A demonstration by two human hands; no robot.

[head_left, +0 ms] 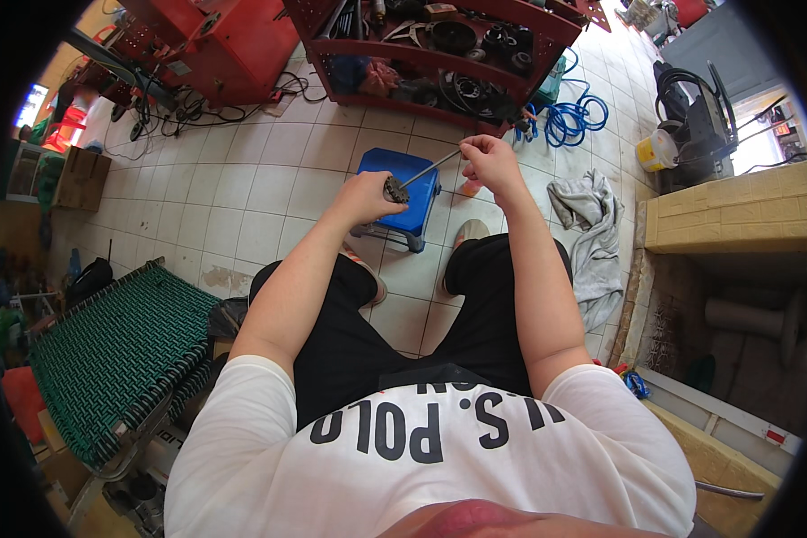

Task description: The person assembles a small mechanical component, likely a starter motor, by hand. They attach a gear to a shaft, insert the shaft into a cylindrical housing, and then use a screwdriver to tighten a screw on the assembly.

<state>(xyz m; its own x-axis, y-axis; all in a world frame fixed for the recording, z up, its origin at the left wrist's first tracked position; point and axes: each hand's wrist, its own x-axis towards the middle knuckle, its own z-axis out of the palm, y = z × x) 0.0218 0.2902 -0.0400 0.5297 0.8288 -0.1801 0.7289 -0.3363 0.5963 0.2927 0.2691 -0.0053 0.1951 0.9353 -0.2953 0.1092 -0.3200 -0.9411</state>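
My left hand is closed around a small, dark, round metal part with an uneven, greasy-looking face. From that part a thin metal rod slants up to the right. Its other end is pinched between the thumb and fingers of my right hand. Whether the rod goes into the part or only rests against it, I cannot tell. Both hands are above a low blue plastic stool, which stands on the floor in front of my feet. A small pinkish thing shows below my right hand, partly hidden.
Ahead stands a red tool cart loaded with metal parts. Coiled blue hose lies to its right, and a grey cloth is on the tiled floor. A green woven seat is at my left, a yellowish ledge at my right.
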